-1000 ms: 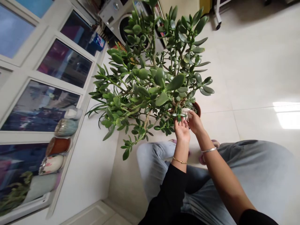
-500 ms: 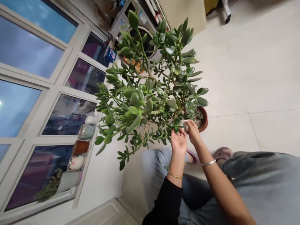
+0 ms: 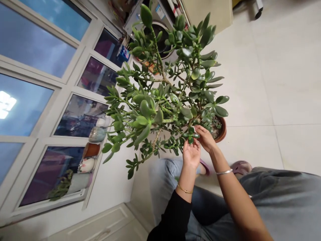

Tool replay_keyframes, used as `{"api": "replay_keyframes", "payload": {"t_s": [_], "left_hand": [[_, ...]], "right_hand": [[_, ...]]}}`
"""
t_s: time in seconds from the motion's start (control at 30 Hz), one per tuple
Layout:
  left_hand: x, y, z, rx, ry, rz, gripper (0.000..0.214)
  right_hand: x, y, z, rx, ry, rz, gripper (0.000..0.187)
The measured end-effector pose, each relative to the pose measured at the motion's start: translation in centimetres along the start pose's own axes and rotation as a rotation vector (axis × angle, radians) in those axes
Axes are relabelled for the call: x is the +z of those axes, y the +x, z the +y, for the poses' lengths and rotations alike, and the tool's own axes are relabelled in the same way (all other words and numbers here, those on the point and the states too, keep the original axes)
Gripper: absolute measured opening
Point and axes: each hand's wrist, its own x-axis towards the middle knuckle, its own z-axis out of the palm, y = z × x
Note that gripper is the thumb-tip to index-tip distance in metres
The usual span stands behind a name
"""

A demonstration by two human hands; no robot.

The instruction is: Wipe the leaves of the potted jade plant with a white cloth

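Note:
A tall jade plant (image 3: 160,100) with thick, glossy green leaves fills the middle of the view, growing from a terracotta pot (image 3: 222,132) with pebbly soil. Low on the plant is a small sprig of leaves (image 3: 190,135). My right hand (image 3: 205,139), with a silver bracelet at the wrist, has its fingers closed on that sprig. Just beneath it, my left hand (image 3: 190,154), wearing a thin gold bangle, touches the leaves with its fingertips. Whether the left fingers grip anything is hard to see.
Several ceramic pots (image 3: 96,134) stand in a row on a ledge beneath glazed doors (image 3: 80,115). A washing machine (image 3: 160,30) is behind the plant. The pot sits on a pale tiled floor (image 3: 263,83). My grey-trousered legs (image 3: 276,197) are below my arms.
The view has turned slightly, shifting the plant and pot. Both hands have moved closer to the leaf sprig. The small white item seen earlier by my right fingers no longer shows.

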Motion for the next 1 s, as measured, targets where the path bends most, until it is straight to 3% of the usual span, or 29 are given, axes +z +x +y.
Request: {"api": "replay_keyframes", "payload": {"t_s": [0.23,0.37,0.83,1.0], "left_hand": [[0.1,-0.2,-0.4,-0.022,-0.031,0.008,0.031],[0.0,-0.3,-0.6,-0.023,-0.06,0.006,0.031],[0.1,-0.1,-0.7,-0.061,-0.104,-0.016,0.03],[-0.1,-0.4,-0.8,-0.055,-0.091,-0.039,0.02]], "right_hand": [[-1.7,1.4,-2.8,0.079,-0.164,-0.191,0.041],[-1.6,1.8,-2.9,0.065,-0.222,-0.22,0.039],[-2.4,1.7,-1.3,0.0,-0.328,-0.018,0.039],[-2.9,1.1,-1.5,-0.119,-0.31,0.163,0.04]]}}
